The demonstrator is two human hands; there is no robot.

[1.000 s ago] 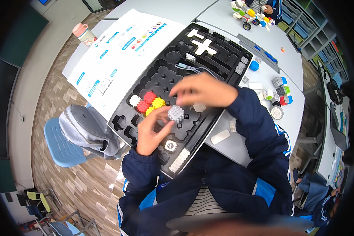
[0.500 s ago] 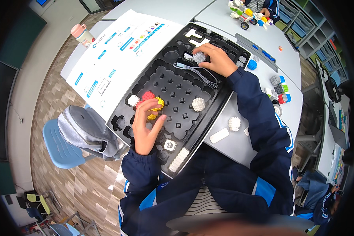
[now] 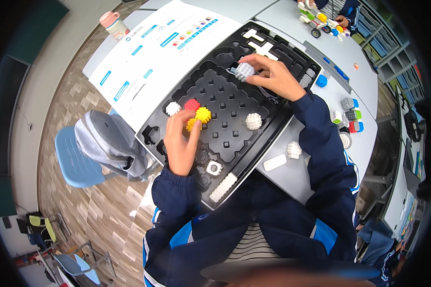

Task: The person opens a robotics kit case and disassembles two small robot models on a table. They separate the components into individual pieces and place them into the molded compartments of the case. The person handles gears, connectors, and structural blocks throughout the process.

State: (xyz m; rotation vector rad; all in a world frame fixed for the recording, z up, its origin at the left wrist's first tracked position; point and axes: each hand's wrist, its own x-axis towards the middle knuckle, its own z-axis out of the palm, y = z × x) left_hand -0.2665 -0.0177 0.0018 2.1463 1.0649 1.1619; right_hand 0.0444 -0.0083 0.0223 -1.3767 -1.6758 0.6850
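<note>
A black moulded tray (image 3: 248,103) lies slantwise before me. Over its far part, my right hand (image 3: 275,79) pinches a light grey studded block (image 3: 244,71) between thumb and fingers. My left hand (image 3: 181,146) is at the tray's left side, its thumb and forefinger round a lower yellow studded block (image 3: 192,126). Touching that block is another yellow studded block (image 3: 203,114), with a red one (image 3: 192,104) and a white one (image 3: 173,108) beyond my fingers. A separate white studded block (image 3: 253,121) sits in the tray's right part. My right hand mostly hides the cable beneath it.
A printed white sheet (image 3: 143,57) lies left of the tray, near a pink-lidded bottle (image 3: 114,25). Right of the tray are a white plate (image 3: 275,162), a white studded block (image 3: 294,149) and several coloured blocks (image 3: 352,115). Across the table, a person handles a wheeled block model (image 3: 323,21).
My right hand has lifted the grey block from the tray beside the cable. My left fingers have closed in on the yellow block. The whole view has shifted slightly.
</note>
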